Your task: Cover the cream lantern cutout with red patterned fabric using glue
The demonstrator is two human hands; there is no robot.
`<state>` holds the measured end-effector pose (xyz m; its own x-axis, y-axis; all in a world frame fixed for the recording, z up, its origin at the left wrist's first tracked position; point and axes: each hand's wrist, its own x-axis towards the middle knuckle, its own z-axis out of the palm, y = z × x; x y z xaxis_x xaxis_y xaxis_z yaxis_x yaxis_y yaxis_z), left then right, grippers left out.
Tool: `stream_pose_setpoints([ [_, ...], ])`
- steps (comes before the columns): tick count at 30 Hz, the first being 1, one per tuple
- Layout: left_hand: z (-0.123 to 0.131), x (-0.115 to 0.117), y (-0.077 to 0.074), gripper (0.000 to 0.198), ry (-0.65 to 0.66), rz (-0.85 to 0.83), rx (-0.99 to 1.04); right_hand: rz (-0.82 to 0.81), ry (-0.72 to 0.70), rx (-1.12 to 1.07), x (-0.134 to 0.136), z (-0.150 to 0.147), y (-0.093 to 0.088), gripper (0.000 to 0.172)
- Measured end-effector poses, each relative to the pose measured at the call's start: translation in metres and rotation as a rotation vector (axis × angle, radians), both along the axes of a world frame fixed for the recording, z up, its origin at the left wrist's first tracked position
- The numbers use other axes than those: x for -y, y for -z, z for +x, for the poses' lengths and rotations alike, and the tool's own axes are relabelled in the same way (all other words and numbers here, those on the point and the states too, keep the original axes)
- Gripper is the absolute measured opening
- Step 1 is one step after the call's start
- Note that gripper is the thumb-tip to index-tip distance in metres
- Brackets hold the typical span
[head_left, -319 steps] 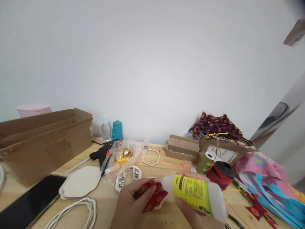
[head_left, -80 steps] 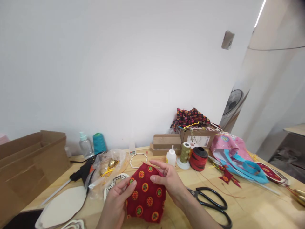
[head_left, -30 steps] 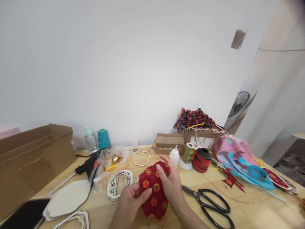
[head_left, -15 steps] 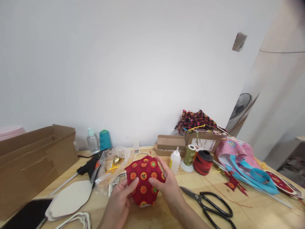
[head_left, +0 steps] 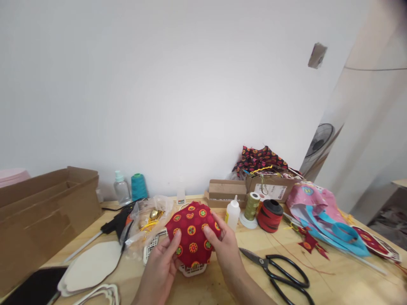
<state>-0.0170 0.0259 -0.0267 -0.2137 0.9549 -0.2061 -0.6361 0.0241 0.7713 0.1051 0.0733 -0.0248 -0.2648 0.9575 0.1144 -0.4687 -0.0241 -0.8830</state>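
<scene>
Currently we hold one red patterned fabric piece (head_left: 191, 231), laid over a white lattice frame (head_left: 191, 268) whose lower edge shows beneath it, low over the desk (head_left: 333, 275).

Left hand (head_left: 158, 271): fingers closed on the fabric's left edge, thumb on top. Right hand (head_left: 225, 250): fingers pressed together on the right edge.

Change noted: half a second ago the fabric stood up between our hands; now it lies domed and smooth across the frame, which we judge a closer fit of cover to frame.

Nearby stock: a glue bottle (head_left: 232, 213) just beyond the right hand; olive thread spool (head_left: 252, 206); red ribbon roll (head_left: 269, 215); black scissors (head_left: 280, 275) to the right; glue gun (head_left: 117, 222) and plastic bag (head_left: 148, 220) to the left; cardboard box (head_left: 44, 220) at far left.
</scene>
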Motion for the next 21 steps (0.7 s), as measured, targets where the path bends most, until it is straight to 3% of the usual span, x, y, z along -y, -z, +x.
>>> stream_pose_setpoints([
  [3,0.004,0.003,-0.003,0.023,0.094,0.013,-0.005,-0.024,0.041,0.098,0.000,0.003,-0.001,0.033],
  [13,0.004,0.003,0.004,0.024,0.173,-0.018,-0.135,0.053,0.124,0.199,0.001,0.006,-0.008,0.040],
  [15,0.003,0.003,0.004,0.025,0.151,-0.078,-0.218,0.118,0.140,0.314,0.004,0.005,-0.008,0.048],
  [18,0.004,0.003,0.003,0.027,0.041,-0.168,-0.323,0.274,0.140,0.456,0.011,0.004,-0.008,0.044],
  [21,0.005,0.003,0.003,0.028,0.007,-0.222,-0.373,0.304,0.161,0.453,0.015,0.002,-0.009,0.039],
])
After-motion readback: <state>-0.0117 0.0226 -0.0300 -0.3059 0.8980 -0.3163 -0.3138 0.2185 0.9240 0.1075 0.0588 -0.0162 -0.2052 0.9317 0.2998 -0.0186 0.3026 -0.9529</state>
